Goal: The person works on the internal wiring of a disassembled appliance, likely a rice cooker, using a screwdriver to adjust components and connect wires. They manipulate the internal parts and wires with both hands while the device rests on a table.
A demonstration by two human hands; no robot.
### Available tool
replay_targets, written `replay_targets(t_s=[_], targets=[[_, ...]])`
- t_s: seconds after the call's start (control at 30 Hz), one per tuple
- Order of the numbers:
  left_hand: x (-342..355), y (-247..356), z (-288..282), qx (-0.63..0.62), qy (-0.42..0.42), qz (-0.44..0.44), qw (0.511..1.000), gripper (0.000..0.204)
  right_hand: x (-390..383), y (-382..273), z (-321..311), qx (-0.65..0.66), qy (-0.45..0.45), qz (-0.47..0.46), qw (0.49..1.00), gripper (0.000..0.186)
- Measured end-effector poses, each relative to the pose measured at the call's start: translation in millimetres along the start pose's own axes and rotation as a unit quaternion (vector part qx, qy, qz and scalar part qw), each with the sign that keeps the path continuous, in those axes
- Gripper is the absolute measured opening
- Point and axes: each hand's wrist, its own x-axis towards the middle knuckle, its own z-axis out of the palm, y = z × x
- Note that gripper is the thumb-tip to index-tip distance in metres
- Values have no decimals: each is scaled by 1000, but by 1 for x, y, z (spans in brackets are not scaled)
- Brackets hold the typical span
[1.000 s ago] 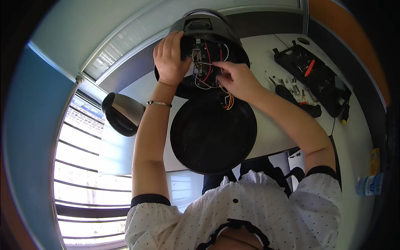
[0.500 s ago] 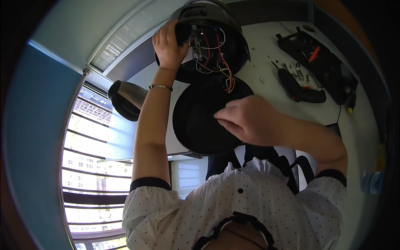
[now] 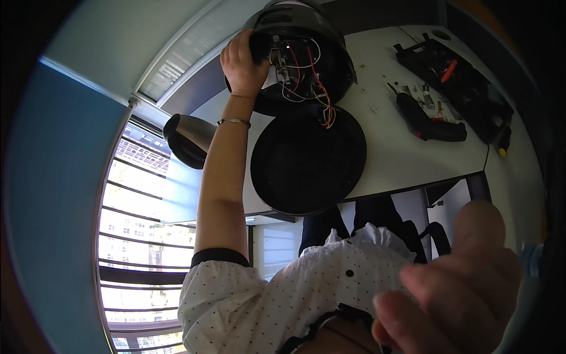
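Observation:
My left hand (image 3: 242,68) grips the left side of a black round appliance (image 3: 302,23), tipped up with its underside facing me. Inside show metal fittings and red, white and yellow wires (image 3: 309,82). The yellow wires run down toward a black round plate (image 3: 306,159) lying just below it on the desk. My right hand (image 3: 448,283) is large and close to the camera at the lower right, away from the appliance, with fingers curled; whether anything is in them I cannot make out.
A steel kettle (image 3: 194,133) is at the left by the window (image 3: 138,236). On the right of the desk (image 3: 377,171) are a black power tool (image 3: 427,124), small metal bits and an open black tool case (image 3: 460,85) with a red-handled item. A blue bottle (image 3: 530,259) is at the far right.
My right hand has left the wires, crossed the plate and come down and rightward, close to the camera. My left hand still grips the appliance.

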Motion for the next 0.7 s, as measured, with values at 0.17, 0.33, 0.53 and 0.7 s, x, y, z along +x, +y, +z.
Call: replay_targets(t_s=[0.17,0.33,0.53,0.7], targets=[[0,3,-4,10,-9,-6,1000,71,-11,18,-7,30,56,-75,995,18],[0,4,-4,7,-6,-14,1000,68,-2,16,3,54,66,-15,996,20],[2,6,-7,4,-7,-17,1000,66,-9,32,63,62,93,2,994,18],[2,5,-4,-15,-2,-17,1000,65,-18,58,86,70,-113,9,991,20]])
